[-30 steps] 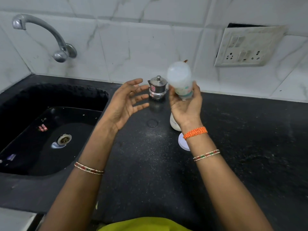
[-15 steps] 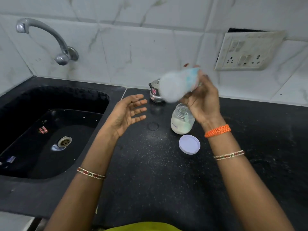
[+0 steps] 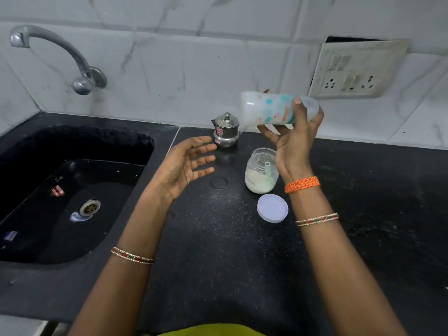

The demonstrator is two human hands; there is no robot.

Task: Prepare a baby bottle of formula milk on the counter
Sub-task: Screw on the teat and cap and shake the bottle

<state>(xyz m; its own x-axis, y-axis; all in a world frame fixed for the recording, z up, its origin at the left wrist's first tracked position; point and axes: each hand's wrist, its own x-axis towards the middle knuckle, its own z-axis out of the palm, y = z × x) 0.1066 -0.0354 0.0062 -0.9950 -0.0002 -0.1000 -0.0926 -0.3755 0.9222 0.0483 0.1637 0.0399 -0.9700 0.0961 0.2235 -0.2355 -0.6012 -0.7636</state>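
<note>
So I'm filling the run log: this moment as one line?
right hand: grips baby bottle sideways, raised | left hand: open, empty | formula jar: uncapped | lid: on counter

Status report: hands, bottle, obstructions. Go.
Right hand grips the translucent printed baby bottle, tipped sideways. Left hand open, empty. Open glass formula jar directly beneath; nothing in the way.
</note>
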